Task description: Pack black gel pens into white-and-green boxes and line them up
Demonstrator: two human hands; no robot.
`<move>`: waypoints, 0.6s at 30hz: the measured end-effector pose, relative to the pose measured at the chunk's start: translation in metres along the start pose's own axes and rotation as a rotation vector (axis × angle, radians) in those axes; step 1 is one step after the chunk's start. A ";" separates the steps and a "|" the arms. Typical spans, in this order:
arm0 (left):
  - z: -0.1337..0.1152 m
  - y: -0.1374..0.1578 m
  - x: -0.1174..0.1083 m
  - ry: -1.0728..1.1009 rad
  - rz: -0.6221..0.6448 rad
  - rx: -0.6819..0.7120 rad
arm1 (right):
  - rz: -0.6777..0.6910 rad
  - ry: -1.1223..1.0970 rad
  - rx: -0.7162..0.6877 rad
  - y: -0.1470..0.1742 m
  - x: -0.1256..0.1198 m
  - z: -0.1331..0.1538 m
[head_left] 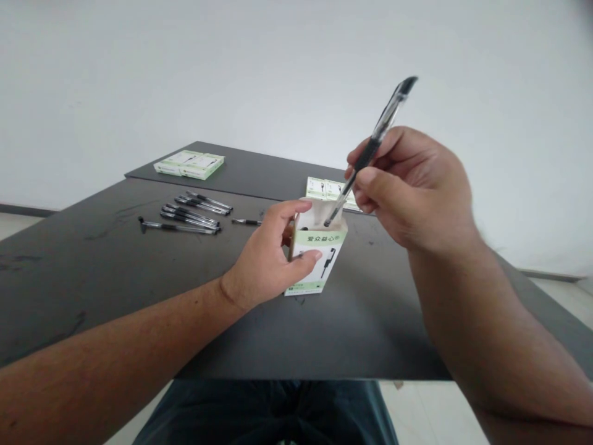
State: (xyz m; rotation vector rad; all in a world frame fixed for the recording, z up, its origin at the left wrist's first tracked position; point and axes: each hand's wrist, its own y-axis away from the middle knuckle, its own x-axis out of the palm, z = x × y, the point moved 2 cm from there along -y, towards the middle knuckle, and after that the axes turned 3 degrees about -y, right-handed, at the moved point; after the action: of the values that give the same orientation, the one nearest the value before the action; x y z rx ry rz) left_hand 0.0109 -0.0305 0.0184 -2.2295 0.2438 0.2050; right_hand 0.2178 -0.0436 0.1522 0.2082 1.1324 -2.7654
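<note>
My left hand [273, 259] is wrapped round a white and green pen box [323, 266] that stands on the dark table with its top open. One dark pen end shows inside the box at its left corner. Between the thumb and fingers of my right hand [412, 185] is a clear gel pen [380, 131] with a black grip and a black cap. The pen slants, cap end up, and its lower end is at the box's open mouth. How deep that end sits, I cannot tell.
Several loose pens [192, 213] lie on the dark table [139, 296] to the left. Another pen [246, 221] is partly hidden behind my left hand. Flat pen boxes [189, 164] rest at the far left, and more boxes [319, 185] behind the held box.
</note>
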 end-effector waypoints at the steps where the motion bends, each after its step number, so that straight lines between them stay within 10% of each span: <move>1: -0.001 -0.001 0.000 0.014 -0.001 -0.007 | 0.015 0.021 0.010 0.000 0.001 -0.003; 18: -0.003 -0.001 0.004 0.082 0.006 -0.098 | 0.253 0.313 0.144 0.002 0.001 0.006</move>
State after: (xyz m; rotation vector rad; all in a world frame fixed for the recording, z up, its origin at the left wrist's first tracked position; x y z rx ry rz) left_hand 0.0154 -0.0327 0.0199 -2.3374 0.2910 0.1314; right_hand 0.2171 -0.0490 0.1547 0.7680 0.8897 -2.6447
